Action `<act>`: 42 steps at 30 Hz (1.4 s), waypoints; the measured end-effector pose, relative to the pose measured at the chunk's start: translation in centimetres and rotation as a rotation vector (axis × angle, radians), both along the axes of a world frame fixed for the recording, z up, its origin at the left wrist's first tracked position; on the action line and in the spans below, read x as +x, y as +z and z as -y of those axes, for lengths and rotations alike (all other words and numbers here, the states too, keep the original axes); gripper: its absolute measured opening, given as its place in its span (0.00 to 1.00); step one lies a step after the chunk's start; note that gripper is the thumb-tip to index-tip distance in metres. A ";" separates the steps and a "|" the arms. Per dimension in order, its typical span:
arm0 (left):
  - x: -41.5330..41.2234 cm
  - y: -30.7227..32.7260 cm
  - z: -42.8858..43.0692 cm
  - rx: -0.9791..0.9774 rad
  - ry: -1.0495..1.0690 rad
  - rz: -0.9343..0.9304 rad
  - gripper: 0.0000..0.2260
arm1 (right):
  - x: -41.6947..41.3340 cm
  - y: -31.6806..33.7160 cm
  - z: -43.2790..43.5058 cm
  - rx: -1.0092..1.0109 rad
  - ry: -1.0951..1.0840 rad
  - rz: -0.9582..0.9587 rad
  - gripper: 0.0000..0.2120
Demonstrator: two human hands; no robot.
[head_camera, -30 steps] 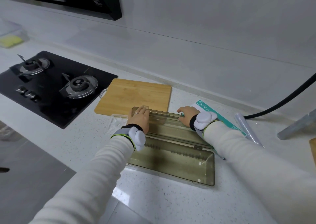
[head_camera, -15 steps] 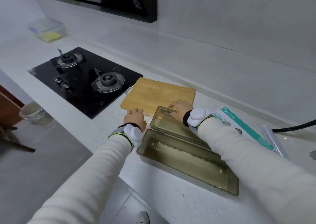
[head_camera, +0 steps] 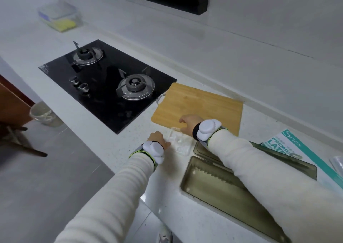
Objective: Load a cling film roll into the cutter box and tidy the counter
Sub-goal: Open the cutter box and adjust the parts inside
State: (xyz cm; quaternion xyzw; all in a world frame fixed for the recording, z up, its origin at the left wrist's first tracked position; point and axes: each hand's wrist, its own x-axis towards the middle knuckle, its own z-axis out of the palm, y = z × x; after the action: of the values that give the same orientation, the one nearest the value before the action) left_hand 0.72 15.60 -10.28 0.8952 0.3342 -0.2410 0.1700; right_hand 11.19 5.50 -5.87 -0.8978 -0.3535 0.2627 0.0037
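- Left hand [head_camera: 157, 138]: extended forward, back of hand up, fingers curled downward and hidden; thumb points right.
- Left wrist: white sensor puck on a dark strap with green edging; cream sleeve to the wrist.
- Right hand [head_camera: 187, 123]: further forward than the left, palm down, fingers bent loosely (grip state unclear).
- Right wrist: matching puck, cream sleeve.

Black gas hob [head_camera: 107, 83], bamboo cutting board [head_camera: 200, 105], lidded container [head_camera: 60, 17], glove box [head_camera: 289, 146]
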 end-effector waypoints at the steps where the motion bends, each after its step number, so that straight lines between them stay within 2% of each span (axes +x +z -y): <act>1: 0.3 -0.4 -0.6 -0.012 0.001 -0.014 0.28 | 0.4 -0.4 -1.0 -0.033 0.001 -0.014 0.22; 5: 1.9 -2.6 -1.5 -0.136 0.026 -0.021 0.23 | 1.4 -3.0 -3.1 -0.183 0.033 -0.030 0.18; 7: 2.5 -3.6 -1.4 -0.177 0.005 -0.046 0.18 | 2.2 -5.2 -3.8 -0.260 0.061 -0.001 0.08; 9: 3.0 -4.5 -1.5 -0.138 -0.025 -0.045 0.15 | 3.1 -7.6 -4.5 -0.296 0.074 0.014 0.18; 11: 3.5 -5.4 -1.8 -0.127 0.000 0.005 0.15 | 3.3 -8.3 -5.0 -0.323 0.058 0.007 0.21; 13: 4.2 -6.0 -2.1 -0.183 0.044 0.043 0.12 | 3.8 -8.5 -5.5 -0.358 0.046 0.010 0.11; 14: 4.5 -6.1 -2.3 -0.188 0.057 0.033 0.06 | 3.9 -8.4 -5.6 -0.367 0.039 0.002 0.04; 15: 4.5 -6.1 -2.6 -0.182 0.051 0.025 0.01 | 4.1 -8.5 -5.6 -0.334 0.018 -0.016 0.07; 17: 4.6 -6.2 -3.2 -0.169 0.045 0.028 0.10 | 4.0 -8.0 -5.4 -0.286 -0.002 -0.049 0.20; 19: 4.7 -5.9 -3.6 -0.177 0.033 0.024 0.13 | 3.8 -7.5 -5.4 -0.254 0.000 -0.044 0.25; 27: 3.8 -5.8 -3.1 -0.196 0.000 0.000 0.13 | 2.1 -5.1 -5.4 -0.193 -0.009 -0.143 0.25; 29: 3.6 -5.2 -2.8 -0.218 0.053 0.028 0.10 | 1.7 -4.9 -5.0 -0.184 -0.023 -0.147 0.24; 30: 3.5 -4.5 -2.7 -0.237 0.086 0.043 0.05 | 1.5 -5.0 -4.7 -0.174 -0.030 -0.136 0.23; 31: 3.5 -4.3 -2.8 -0.258 0.115 0.079 0.06 | 1.4 -5.0 -4.4 -0.153 -0.040 -0.122 0.22; 32: 3.6 -4.1 -2.8 -0.265 0.131 0.106 0.14 | 1.3 -5.0 -4.0 -0.122 -0.057 -0.107 0.21; 33: 3.4 -3.6 -2.7 -0.258 0.133 0.127 0.19 | 1.1 -4.9 -3.7 -0.086 -0.073 -0.100 0.21; 37: 2.2 -1.3 -1.9 -0.150 0.064 0.268 0.11 | 0.5 -3.4 -3.1 0.067 -0.100 -0.100 0.23; 42: 0.1 2.5 -0.2 -0.119 0.055 0.390 0.12 | -0.2 -0.9 -1.3 0.309 -0.137 -0.044 0.14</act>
State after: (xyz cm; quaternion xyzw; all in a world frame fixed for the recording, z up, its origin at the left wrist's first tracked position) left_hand 0.82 15.82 -7.75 0.9037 0.3045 -0.0777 0.2909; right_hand 11.00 6.81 -6.81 -0.9025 -0.3276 0.2241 0.1673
